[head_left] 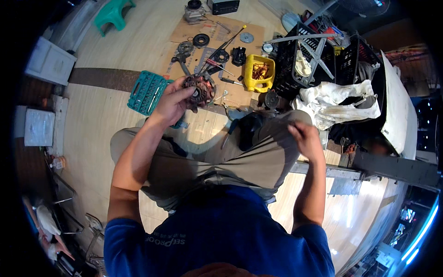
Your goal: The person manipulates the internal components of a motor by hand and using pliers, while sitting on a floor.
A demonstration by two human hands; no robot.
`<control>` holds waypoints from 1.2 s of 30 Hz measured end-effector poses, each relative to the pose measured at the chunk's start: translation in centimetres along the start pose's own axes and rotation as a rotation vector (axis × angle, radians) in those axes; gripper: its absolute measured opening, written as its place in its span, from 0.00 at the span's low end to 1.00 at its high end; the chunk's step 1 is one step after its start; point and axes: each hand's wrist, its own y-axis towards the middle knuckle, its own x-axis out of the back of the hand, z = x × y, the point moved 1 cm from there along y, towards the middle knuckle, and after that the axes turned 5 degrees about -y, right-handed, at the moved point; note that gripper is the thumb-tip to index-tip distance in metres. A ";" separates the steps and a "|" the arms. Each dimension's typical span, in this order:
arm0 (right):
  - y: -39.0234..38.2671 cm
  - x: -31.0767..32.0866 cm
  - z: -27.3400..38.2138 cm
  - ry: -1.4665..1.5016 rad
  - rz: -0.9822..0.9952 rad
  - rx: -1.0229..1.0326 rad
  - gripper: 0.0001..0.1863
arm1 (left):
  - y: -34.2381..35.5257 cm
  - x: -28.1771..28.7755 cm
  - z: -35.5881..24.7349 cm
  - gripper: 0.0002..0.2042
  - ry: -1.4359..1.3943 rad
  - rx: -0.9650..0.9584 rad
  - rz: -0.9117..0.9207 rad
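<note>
My left hand grips a round, copper-wound alternator part by its edge, above the floor in front of my knees. The thumb lies across its face, and the other fingers are partly hidden behind it. My right hand is over my right knee with its fingers curled in; whether anything small is between them is hidden. Below the left hand lies an open teal socket-set case. Just past the held part, a red-handled screwdriver rests among loose round parts on flattened cardboard.
A yellow cut-open container holds copper-coloured pieces. Black crates and a dirty white cloth stand to the right. Far left is a green stool. Another alternator-like unit sits at the back. Part of another person shows lower left.
</note>
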 end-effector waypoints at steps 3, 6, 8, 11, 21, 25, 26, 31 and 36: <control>-5.1 0.5 -3.5 0.118 0.055 -0.154 0.09 | 0.5 0.2 0.2 0.16 0.016 -0.039 -0.120; -9.8 0.9 -6.4 0.275 0.034 -0.297 0.09 | 0.4 0.0 0.5 0.17 0.048 0.051 -0.198; -13.5 -0.1 -10.8 0.345 0.013 -0.355 0.09 | 0.4 -0.1 0.7 0.17 0.078 0.063 -0.205; -19.2 -2.7 -17.3 0.654 0.019 -0.629 0.08 | 0.2 -0.9 0.7 0.18 0.128 0.105 -0.155; -13.9 2.0 -9.1 -0.223 0.244 -0.584 0.21 | -0.8 -1.4 2.9 0.25 0.141 0.170 -0.118; -5.7 3.4 3.2 -0.019 -0.546 -0.121 0.17 | -1.3 -1.8 2.5 0.24 0.209 0.158 -0.142; -4.1 1.9 5.4 0.310 -0.528 -0.135 0.18 | -1.0 -1.7 2.8 0.24 0.234 0.162 -0.146; 3.0 -9.2 11.9 0.382 -0.299 0.009 0.29 | 0.2 -2.9 2.7 0.22 0.328 0.073 -0.087; 4.2 -10.9 11.2 0.903 0.182 -0.265 0.23 | -0.8 -2.6 2.1 0.19 0.442 0.013 -0.114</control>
